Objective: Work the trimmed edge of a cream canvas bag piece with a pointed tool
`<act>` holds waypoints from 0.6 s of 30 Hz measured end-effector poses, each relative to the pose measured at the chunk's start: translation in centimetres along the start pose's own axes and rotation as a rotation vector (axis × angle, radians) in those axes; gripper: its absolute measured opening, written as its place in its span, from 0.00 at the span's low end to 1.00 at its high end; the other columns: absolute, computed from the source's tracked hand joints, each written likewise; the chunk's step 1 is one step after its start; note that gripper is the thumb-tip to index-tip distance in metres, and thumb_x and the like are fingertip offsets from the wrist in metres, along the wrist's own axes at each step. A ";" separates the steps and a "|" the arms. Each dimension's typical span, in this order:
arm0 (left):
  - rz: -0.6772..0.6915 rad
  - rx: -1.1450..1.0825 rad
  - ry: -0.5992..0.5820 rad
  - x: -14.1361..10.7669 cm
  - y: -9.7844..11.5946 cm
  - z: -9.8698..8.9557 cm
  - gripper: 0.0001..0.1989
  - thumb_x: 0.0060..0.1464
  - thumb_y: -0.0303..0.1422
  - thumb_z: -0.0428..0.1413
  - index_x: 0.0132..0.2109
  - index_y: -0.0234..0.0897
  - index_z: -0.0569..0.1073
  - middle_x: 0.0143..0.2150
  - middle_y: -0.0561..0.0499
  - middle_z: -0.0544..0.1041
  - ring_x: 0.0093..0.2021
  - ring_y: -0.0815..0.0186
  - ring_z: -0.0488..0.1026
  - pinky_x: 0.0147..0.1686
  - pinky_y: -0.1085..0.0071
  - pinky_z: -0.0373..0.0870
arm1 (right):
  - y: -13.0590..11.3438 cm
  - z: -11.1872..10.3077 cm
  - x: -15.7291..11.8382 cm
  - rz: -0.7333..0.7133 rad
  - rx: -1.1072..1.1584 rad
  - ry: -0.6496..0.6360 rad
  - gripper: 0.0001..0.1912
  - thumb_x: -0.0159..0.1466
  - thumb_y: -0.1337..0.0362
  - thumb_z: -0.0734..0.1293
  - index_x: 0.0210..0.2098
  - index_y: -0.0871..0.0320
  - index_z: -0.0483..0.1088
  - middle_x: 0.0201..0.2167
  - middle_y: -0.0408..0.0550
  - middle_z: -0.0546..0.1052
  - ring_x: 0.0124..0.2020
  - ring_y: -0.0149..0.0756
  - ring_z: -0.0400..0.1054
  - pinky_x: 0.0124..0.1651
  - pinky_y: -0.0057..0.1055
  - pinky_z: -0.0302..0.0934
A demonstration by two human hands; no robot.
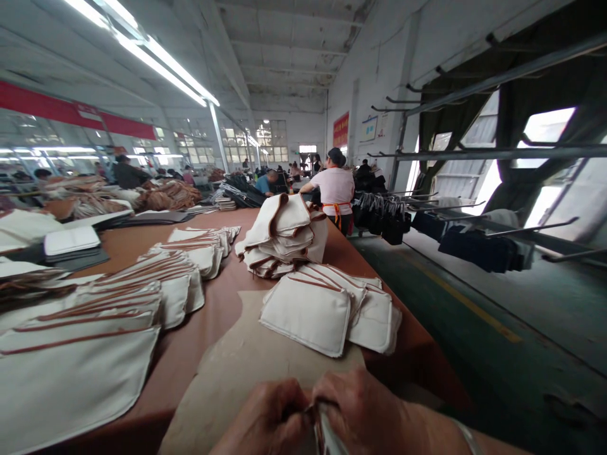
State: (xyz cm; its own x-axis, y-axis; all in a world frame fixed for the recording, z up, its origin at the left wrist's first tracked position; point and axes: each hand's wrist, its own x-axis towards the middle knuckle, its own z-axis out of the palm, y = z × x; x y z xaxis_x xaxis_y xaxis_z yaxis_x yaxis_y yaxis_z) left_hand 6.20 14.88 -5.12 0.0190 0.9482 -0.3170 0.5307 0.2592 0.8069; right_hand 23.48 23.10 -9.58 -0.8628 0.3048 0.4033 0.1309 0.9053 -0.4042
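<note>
At the bottom of the view, my left hand (270,420) and my right hand (363,411) are close together, both with curled fingers. Between them they grip a cream fabric piece (328,435) with a dark edge; most of it lies below the frame or behind my fingers. Just beyond my hands, flat cream fabric panels (306,311) with brown trim lie overlapped on a grey-beige sheet (237,373). Behind these rises a heaped stack of cream pieces (284,234) with brown binding.
Rows of cream panels (95,373) fan out along the left of the brown-covered table (218,303). Dark sheets (152,218) lie farther back. The table's right edge borders a green floor (455,316). Metal racks (497,153) stand right, and a person (334,186) stands ahead.
</note>
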 end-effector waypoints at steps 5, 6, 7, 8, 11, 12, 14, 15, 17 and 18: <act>0.036 -0.141 -0.069 -0.6 0.6 0.7 0.09 0.43 0.32 0.47 0.27 0.34 0.70 0.24 0.57 0.61 0.27 0.69 0.56 0.26 0.74 0.50 | 0.8 1.6 -1.2 -0.152 -0.218 -0.013 0.04 0.60 0.71 0.60 0.33 0.61 0.67 0.23 0.47 0.72 0.20 0.34 0.64 0.21 0.31 0.43; 0.039 -0.174 -0.090 -0.7 0.8 0.8 0.08 0.43 0.32 0.47 0.26 0.35 0.70 0.23 0.57 0.60 0.26 0.70 0.55 0.26 0.74 0.49 | 0.7 1.6 -1.3 -0.175 -0.234 -0.008 0.05 0.61 0.71 0.59 0.34 0.61 0.67 0.23 0.47 0.72 0.21 0.34 0.64 0.20 0.31 0.43; 0.037 -0.200 -0.106 -0.7 0.9 0.8 0.08 0.43 0.33 0.48 0.25 0.35 0.69 0.23 0.57 0.60 0.26 0.70 0.54 0.25 0.74 0.49 | 0.6 1.4 -1.3 -0.206 -0.255 -0.001 0.05 0.62 0.71 0.59 0.33 0.61 0.66 0.23 0.47 0.72 0.21 0.35 0.64 0.20 0.32 0.43; 0.038 -0.226 -0.117 -0.7 0.9 0.9 0.07 0.43 0.33 0.49 0.25 0.35 0.68 0.23 0.57 0.59 0.26 0.70 0.53 0.25 0.74 0.48 | 0.5 1.3 -1.3 -0.238 -0.285 0.002 0.06 0.62 0.72 0.58 0.33 0.61 0.66 0.22 0.47 0.71 0.21 0.35 0.63 0.19 0.32 0.42; 0.066 -0.299 -0.145 -0.6 0.9 1.2 0.05 0.43 0.33 0.50 0.25 0.36 0.67 0.24 0.57 0.60 0.27 0.70 0.53 0.26 0.74 0.49 | 0.2 1.3 -1.3 -0.313 -0.389 0.010 0.10 0.63 0.75 0.55 0.31 0.61 0.66 0.21 0.47 0.69 0.20 0.37 0.61 0.19 0.33 0.39; 0.071 -0.313 -0.143 -0.5 0.8 1.3 0.05 0.43 0.33 0.50 0.25 0.36 0.67 0.24 0.57 0.60 0.27 0.69 0.54 0.26 0.74 0.49 | 0.1 1.5 -1.4 -0.324 -0.408 0.017 0.11 0.62 0.76 0.55 0.31 0.61 0.66 0.20 0.48 0.68 0.20 0.37 0.61 0.19 0.33 0.39; 0.061 -0.313 -0.137 -0.3 0.5 1.6 0.06 0.43 0.34 0.51 0.25 0.36 0.66 0.24 0.57 0.61 0.27 0.69 0.55 0.25 0.74 0.50 | 0.1 1.8 -1.3 -0.320 -0.409 0.008 0.11 0.62 0.75 0.56 0.30 0.62 0.67 0.20 0.48 0.68 0.20 0.37 0.61 0.19 0.33 0.39; 0.049 -0.300 -0.119 -0.2 0.3 1.7 0.06 0.43 0.34 0.51 0.25 0.36 0.66 0.24 0.57 0.61 0.27 0.69 0.55 0.25 0.74 0.50 | 0.0 1.8 -1.3 -0.300 -0.389 -0.018 0.09 0.62 0.74 0.57 0.29 0.62 0.67 0.21 0.49 0.69 0.21 0.37 0.62 0.19 0.33 0.39; 0.030 -0.259 -0.104 -0.1 -0.1 1.8 0.06 0.43 0.34 0.50 0.25 0.36 0.67 0.23 0.57 0.62 0.27 0.69 0.56 0.25 0.74 0.50 | -0.2 1.3 -1.0 -0.156 -0.285 -0.084 0.06 0.60 0.70 0.61 0.30 0.64 0.68 0.23 0.51 0.71 0.22 0.37 0.63 0.20 0.31 0.41; 0.033 -0.237 -0.100 0.0 -0.3 1.8 0.06 0.44 0.34 0.50 0.25 0.36 0.67 0.23 0.57 0.62 0.26 0.70 0.56 0.25 0.74 0.50 | -0.4 0.8 -0.8 -0.035 -0.180 -0.115 0.05 0.59 0.69 0.62 0.30 0.64 0.68 0.24 0.51 0.72 0.23 0.36 0.64 0.20 0.29 0.44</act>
State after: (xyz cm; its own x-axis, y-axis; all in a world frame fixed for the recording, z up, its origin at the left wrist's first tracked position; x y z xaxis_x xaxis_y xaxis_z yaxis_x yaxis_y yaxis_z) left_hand 7.55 14.43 -6.28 0.1230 0.9369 -0.3272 0.3156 0.2757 0.9079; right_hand 23.78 22.26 -10.38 -0.9171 0.2461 0.3136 0.1765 0.9560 -0.2343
